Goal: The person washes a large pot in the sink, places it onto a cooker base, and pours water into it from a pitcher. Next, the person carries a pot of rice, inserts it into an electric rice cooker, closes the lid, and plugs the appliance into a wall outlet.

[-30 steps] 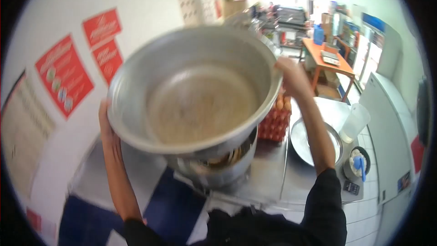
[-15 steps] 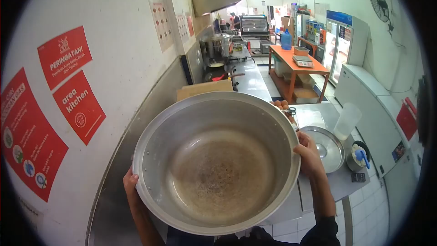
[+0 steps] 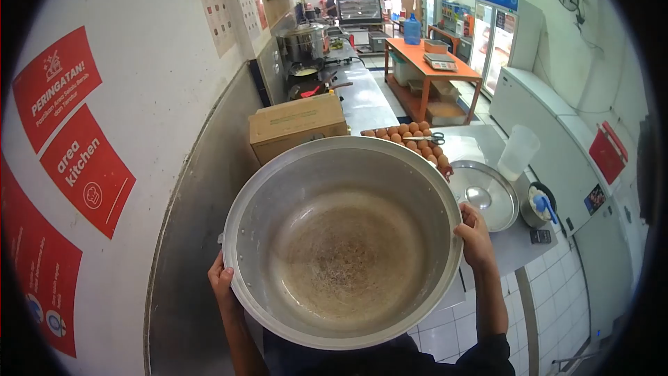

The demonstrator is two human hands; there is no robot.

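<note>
A large, wide aluminium pot (image 3: 334,170) fills the middle of the view, tilted so that its scratched, brown-stained inside faces me. Nothing lies in it. My left hand (image 3: 222,280) grips its left side, with the thumb on the rim and the other fingers mostly hidden behind. On the opposite side my right hand (image 3: 475,238) holds the rim, its fingers curled round the outer edge. Just beyond the pot are a closed cardboard box (image 3: 299,120) and brown eggs (image 3: 424,146) with scissors (image 3: 435,138) on top.
Right of the pot, the steel counter holds a round metal lid (image 3: 511,210), a translucent pitcher (image 3: 518,154) and a small pot with a blue-handled utensil (image 3: 544,207). A wall (image 3: 149,97) runs close along the left. Farther off stand a stockpot (image 3: 303,45) and an orange table (image 3: 410,56).
The view has shifted, so the box and eggs show more fully beyond the pot. The pot sits slightly further right in view, still in both hands.
</note>
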